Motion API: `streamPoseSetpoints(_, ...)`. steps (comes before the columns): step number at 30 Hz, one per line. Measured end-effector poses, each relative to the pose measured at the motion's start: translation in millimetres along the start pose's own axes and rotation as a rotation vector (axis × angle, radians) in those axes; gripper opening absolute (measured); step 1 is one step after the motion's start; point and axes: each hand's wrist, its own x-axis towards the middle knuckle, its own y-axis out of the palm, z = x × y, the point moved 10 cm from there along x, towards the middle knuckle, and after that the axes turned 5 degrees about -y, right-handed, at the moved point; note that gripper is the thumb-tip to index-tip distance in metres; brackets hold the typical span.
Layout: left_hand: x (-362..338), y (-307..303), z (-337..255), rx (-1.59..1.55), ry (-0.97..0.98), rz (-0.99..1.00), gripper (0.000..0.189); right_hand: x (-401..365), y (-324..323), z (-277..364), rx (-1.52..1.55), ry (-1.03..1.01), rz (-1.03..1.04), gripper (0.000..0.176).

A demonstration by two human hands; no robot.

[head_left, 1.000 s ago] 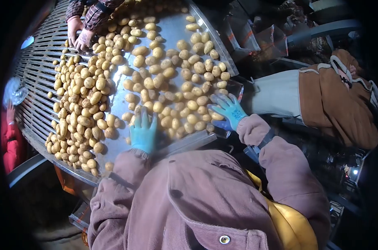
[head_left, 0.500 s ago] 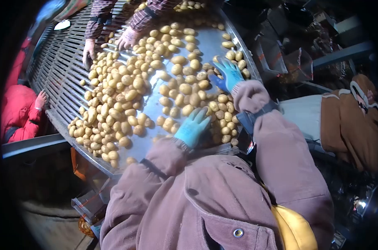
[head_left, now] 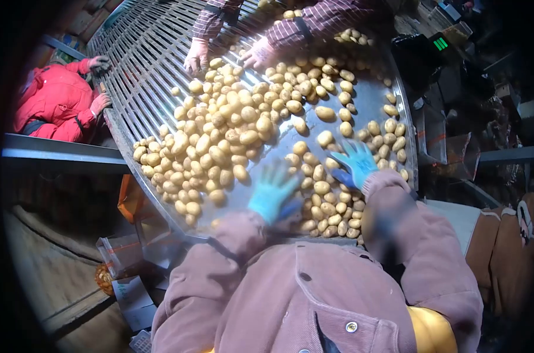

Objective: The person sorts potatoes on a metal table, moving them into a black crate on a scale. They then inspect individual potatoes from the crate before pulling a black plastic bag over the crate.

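Many yellow potatoes (head_left: 223, 141) lie spread over a metal sorting table (head_left: 252, 167). My left hand (head_left: 273, 191), in a light blue glove, is over the bare metal between two groups of potatoes; it is blurred, fingers spread, holding nothing. To its right, my right hand (head_left: 355, 163) wears the same kind of glove with a darker blue thumb. Its fingers are spread over potatoes near the table's right side, with none gripped. A smaller group of potatoes (head_left: 332, 206) lies between my hands and close to my jacket.
A co-worker's pink-gloved hands (head_left: 258, 54) touch the potatoes at the far side, beside slatted bars (head_left: 155, 53). A person in red (head_left: 58, 106) is at the left edge. Plastic bins (head_left: 123, 250) stand low left; another person's brown clothing (head_left: 491, 253) shows at right.
The view has shifted, so the table sits farther right. My left hand has moved off the near potatoes to the left, onto bare metal. My right hand is nearer me over the potatoes.
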Motion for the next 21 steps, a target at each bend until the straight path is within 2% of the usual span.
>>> streamPoseSetpoints(1,18.4,-25.7,26.9,-0.018,-0.170,-0.069,0.056,-11.8,-1.7,-3.6,0.024,0.000,0.012,0.057)
streamPoseSetpoints(2,33.9,-33.3,64.7,0.116,-0.362,-0.025,0.058,-22.8,-4.0,-6.8,0.046,-0.001,0.024,0.057)
streamPoseSetpoints(3,45.5,-67.2,82.8,0.107,-0.483,-0.114,0.064,-31.7,-6.8,-9.4,0.030,0.015,0.044,0.057)
streamPoseSetpoints(4,49.0,-57.3,116.4,0.230,-0.527,-0.186,0.071,-41.4,-9.2,-12.2,0.016,0.033,0.062,0.057)
streamPoseSetpoints(6,48.4,-48.0,128.3,0.199,-0.584,-0.087,0.077,-61.1,-7.9,-26.8,-0.076,0.095,0.088,0.055)
streamPoseSetpoints(8,46.9,-38.2,122.5,0.163,-0.636,-0.017,0.077,-59.4,-12.8,-45.0,0.033,0.203,0.014,0.051)
streamPoseSetpoints(9,46.8,-39.4,120.3,0.180,-0.624,-0.073,0.077,-50.9,-16.8,-52.1,0.084,0.313,0.047,0.048)
streamPoseSetpoints(12,50.9,-40.6,118.4,0.127,-0.613,-0.083,0.076,7.4,-41.8,-25.7,0.138,0.156,-0.187,0.048)
streamPoseSetpoints(13,52.1,-40.4,114.7,0.202,-0.554,-0.146,0.074,33.5,-45.7,-11.0,0.180,0.105,-0.213,0.045)
streamPoseSetpoints(16,45.2,-18.1,89.6,0.013,-0.483,-0.170,0.063,127.5,-31.3,37.3,0.366,-0.100,-0.291,0.045)
streamPoseSetpoints(17,44.8,-11.4,73.3,0.000,-0.448,-0.067,0.058,158.1,-27.9,52.1,0.420,-0.132,-0.286,0.046)
streamPoseSetpoints(18,39.9,-9.4,52.1,0.018,-0.361,-0.090,0.054,183.4,-24.7,67.0,0.478,-0.164,-0.276,0.047)
streamPoseSetpoints(21,20.0,0.9,20.1,-0.049,-0.271,-0.111,0.047,221.3,-1.7,96.7,0.525,-0.171,-0.056,0.050)
